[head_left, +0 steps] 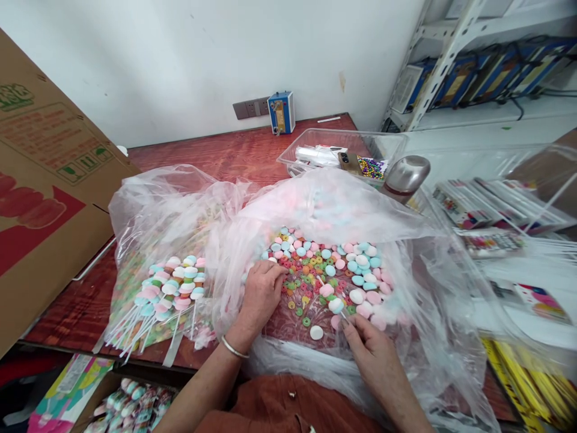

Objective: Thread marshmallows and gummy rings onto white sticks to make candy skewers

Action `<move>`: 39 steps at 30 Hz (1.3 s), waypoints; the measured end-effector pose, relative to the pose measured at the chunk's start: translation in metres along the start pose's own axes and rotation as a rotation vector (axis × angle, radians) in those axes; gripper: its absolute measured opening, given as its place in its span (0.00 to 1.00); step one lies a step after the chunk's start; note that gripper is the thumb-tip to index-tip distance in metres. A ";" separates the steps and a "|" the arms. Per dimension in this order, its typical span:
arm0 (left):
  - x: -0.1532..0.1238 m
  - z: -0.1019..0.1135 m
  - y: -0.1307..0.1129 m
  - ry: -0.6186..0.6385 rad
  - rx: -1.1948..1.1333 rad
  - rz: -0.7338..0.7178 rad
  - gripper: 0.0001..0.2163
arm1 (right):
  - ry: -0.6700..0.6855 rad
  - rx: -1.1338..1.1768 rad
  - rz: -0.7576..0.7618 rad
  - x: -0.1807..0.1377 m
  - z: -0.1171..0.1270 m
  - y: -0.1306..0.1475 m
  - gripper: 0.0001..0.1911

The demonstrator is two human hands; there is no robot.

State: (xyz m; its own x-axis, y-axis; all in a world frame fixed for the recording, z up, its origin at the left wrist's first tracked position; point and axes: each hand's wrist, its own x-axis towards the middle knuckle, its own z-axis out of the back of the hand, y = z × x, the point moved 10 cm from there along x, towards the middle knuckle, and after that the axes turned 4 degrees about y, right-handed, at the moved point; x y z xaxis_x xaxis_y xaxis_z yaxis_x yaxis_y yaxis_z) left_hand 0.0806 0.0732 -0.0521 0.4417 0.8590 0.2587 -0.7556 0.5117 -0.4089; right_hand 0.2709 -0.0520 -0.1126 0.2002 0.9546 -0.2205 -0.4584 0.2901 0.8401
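Note:
A large clear plastic bag lies open on the red-brown table, holding loose ring candies and pastel marshmallow pieces. My left hand, with a bangle on the wrist, reaches into the pile, fingers curled down on the rings at its left edge. My right hand pinches a thin white stick with a marshmallow piece on its tip. To the left, another bag holds finished candy skewers lying on their sticks.
A big cardboard box stands at the left. Behind the bag are a clear tray with small items, a metal flask and a blue device by the wall. Packaged goods lie at the right; more candy sits below the table edge.

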 end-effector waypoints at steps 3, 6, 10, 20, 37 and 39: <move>-0.004 -0.010 -0.019 0.073 -0.101 -0.104 0.07 | 0.001 -0.005 0.001 0.000 0.001 0.001 0.18; -0.008 -0.024 -0.032 0.131 -0.096 -0.159 0.09 | 0.008 -0.012 -0.004 0.000 0.001 0.000 0.18; -0.010 -0.039 -0.039 0.184 -0.014 -0.178 0.10 | 0.032 -0.031 -0.024 -0.003 0.000 -0.003 0.18; -0.007 -0.025 -0.016 0.095 0.130 -0.013 0.12 | 0.013 -0.046 -0.072 -0.006 0.008 -0.006 0.17; -0.003 -0.030 -0.023 0.091 -0.329 0.087 0.05 | 0.091 -0.098 0.011 -0.008 -0.009 0.001 0.15; -0.004 -0.033 -0.014 0.128 -0.461 0.208 0.05 | 0.095 -0.088 0.020 -0.008 -0.010 0.003 0.15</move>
State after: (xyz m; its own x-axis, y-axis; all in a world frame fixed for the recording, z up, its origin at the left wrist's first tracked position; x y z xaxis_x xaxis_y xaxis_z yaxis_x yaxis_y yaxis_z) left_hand 0.1053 0.0631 -0.0764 0.3824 0.9233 0.0341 -0.5546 0.2589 -0.7908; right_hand 0.2592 -0.0577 -0.1133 0.1094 0.9611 -0.2535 -0.5368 0.2718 0.7987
